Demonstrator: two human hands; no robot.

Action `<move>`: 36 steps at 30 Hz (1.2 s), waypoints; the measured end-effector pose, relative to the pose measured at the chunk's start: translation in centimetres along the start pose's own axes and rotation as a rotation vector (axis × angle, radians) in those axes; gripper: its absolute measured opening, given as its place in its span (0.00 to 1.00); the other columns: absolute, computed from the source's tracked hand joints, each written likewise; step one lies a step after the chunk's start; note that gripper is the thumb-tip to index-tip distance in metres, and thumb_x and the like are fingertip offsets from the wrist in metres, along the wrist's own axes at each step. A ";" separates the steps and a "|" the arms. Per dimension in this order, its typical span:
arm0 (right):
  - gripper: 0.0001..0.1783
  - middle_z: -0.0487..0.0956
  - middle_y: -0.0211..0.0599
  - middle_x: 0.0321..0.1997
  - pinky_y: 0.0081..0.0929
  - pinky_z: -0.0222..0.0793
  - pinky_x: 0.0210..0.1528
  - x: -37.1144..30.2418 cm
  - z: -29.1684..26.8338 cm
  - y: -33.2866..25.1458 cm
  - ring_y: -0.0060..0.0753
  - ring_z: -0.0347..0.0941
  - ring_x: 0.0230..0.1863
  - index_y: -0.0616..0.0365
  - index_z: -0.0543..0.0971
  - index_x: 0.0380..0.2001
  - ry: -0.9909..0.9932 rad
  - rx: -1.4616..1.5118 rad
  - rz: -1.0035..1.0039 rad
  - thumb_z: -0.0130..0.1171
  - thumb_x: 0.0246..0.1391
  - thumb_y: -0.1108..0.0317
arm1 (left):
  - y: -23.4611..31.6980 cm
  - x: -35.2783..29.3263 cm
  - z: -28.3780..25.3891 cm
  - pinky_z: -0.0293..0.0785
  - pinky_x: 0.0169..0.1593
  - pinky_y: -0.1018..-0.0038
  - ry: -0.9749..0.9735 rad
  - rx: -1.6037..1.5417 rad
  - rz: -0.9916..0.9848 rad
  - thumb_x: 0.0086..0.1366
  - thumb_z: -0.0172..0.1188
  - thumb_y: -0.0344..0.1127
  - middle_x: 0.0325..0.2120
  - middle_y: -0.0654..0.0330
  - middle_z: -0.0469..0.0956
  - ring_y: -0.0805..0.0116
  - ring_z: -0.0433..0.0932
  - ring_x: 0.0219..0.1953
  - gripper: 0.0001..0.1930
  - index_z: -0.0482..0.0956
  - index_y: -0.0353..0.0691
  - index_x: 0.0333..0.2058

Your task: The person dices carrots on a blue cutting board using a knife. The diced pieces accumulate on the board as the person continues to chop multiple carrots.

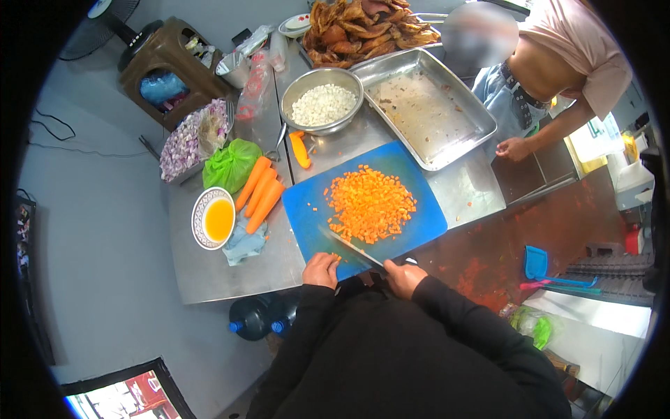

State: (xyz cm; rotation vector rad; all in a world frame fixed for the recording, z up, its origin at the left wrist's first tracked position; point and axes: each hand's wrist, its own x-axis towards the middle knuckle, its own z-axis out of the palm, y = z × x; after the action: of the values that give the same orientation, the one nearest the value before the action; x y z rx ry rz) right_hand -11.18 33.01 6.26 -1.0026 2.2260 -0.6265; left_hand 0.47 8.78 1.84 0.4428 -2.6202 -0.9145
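Observation:
A blue cutting board (426, 202) lies on the metal table, with a heap of diced carrot (371, 202) spread over its middle. My right hand (405, 278) is closed round the handle of a knife (358, 251), whose blade slants across the board's near part, below the heap. At the near left corner of the board, my left hand (320, 270) has its fingers bunched together, and a small orange carrot piece (337, 258) shows at the fingertips. Several whole peeled carrots (262, 199) lie left of the board.
Beyond the board stand a steel bowl of white cubes (323, 105) and a metal tray (419, 91). At left are a bowl of orange liquid (219, 220), a green bag (232, 164) and chopped purple onion (190, 143). Another person (551, 63) stands at far right.

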 end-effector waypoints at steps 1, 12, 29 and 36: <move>0.10 0.82 0.59 0.28 0.59 0.73 0.36 0.1 0.0 -0.2 0.65 0.80 0.32 0.54 0.70 0.45 0.017 0.017 -0.010 0.52 0.65 0.64 | 0.1 -0.2 -0.1 0.78 0.43 0.59 0.001 -0.003 -0.037 0.58 0.68 0.27 0.33 0.53 0.81 0.49 0.80 0.40 0.05 0.84 0.39 0.34; 0.10 0.83 0.58 0.29 0.59 0.74 0.36 0.9 0.5 -1.5 0.66 0.81 0.32 0.54 0.71 0.46 -0.133 -0.030 -0.010 0.52 0.65 0.63 | -0.6 -0.4 -0.5 0.77 0.44 0.58 -0.059 -0.056 -0.111 0.59 0.65 0.27 0.34 0.53 0.80 0.48 0.80 0.40 0.03 0.84 0.40 0.33; 0.10 0.83 0.57 0.31 0.58 0.75 0.38 1.2 -1.5 -0.7 0.64 0.82 0.35 0.54 0.72 0.42 -0.113 -0.064 0.017 0.55 0.63 0.61 | -11.5 5.7 -7.2 0.74 0.55 0.54 0.342 0.176 -0.209 0.58 0.66 0.30 0.51 0.47 0.77 0.45 0.77 0.51 0.18 0.82 0.42 0.49; 0.11 0.83 0.57 0.30 0.58 0.75 0.39 1.5 -2.9 -1.0 0.64 0.82 0.36 0.55 0.72 0.43 0.037 -0.093 0.055 0.55 0.64 0.61 | -14.0 10.3 -7.6 0.67 0.62 0.45 0.157 0.467 -0.311 0.57 0.71 0.39 0.58 0.48 0.73 0.40 0.68 0.62 0.34 0.72 0.44 0.63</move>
State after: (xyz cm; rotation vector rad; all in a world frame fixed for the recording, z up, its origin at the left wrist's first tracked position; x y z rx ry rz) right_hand -13.46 31.69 8.44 -0.9789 2.3251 -0.5259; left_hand -3.13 -9.81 0.58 1.0166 -2.6466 -0.3140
